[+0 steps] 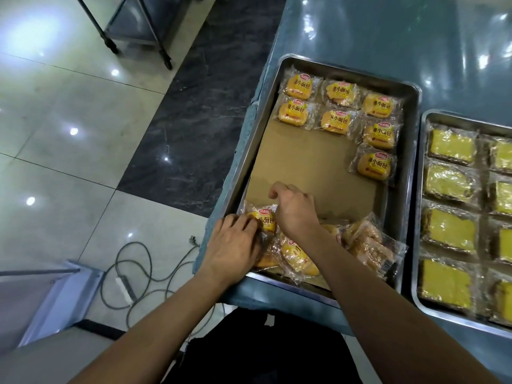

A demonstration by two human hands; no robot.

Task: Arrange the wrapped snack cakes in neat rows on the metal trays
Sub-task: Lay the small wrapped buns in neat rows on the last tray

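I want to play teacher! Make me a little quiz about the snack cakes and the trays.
1. True or false: the left tray is completely full of round cakes.
2. How many round cakes lie neatly at the far end of the left tray?
A) three  B) seven  C) twelve
3. What fills the right tray?

Key:
1. False. Bare brown liner shows in the middle, and a loose pile sits at the near end.
2. B, seven.
3. Wrapped yellow square cakes in rows.

Bonus: both the left hand and right hand are on one cake from the pile.
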